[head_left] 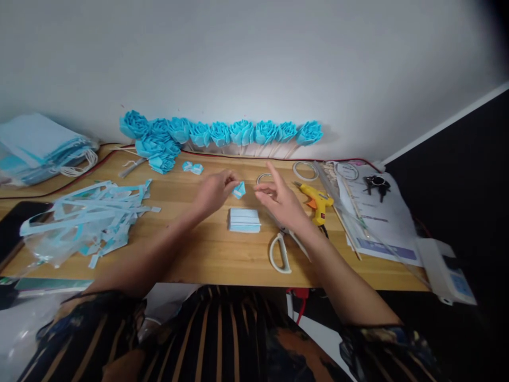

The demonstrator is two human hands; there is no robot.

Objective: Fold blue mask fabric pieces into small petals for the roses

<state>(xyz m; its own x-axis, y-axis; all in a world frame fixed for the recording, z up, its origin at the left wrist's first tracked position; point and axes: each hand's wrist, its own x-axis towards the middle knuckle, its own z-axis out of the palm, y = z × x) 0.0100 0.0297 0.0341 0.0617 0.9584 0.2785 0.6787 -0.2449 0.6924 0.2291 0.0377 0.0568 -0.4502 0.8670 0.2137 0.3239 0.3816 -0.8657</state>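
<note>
Between the thumb and fingers of my left hand (214, 192) is a small folded blue-and-white piece (239, 190), held just above the table. My right hand (279, 199) hovers to the right of it, fingers apart, with nothing in it. A neat stack of pleated blue-and-white sheets (244, 220) lies below and between the hands. Under my right hand and wrist lie white-handled scissors (280, 254), partly hidden. Two more small folded pieces (193, 167) rest on the table beyond my left hand.
Blue flowers on sticks (242, 132) lean in a row against the wall. A yellow glue gun (318, 202) and tape rolls (305, 171) lie right, near papers (382, 223) and keys (377, 185). Blue-white scraps (115, 212), a bagged sheet pile (43, 146) and a phone (18, 228) are left.
</note>
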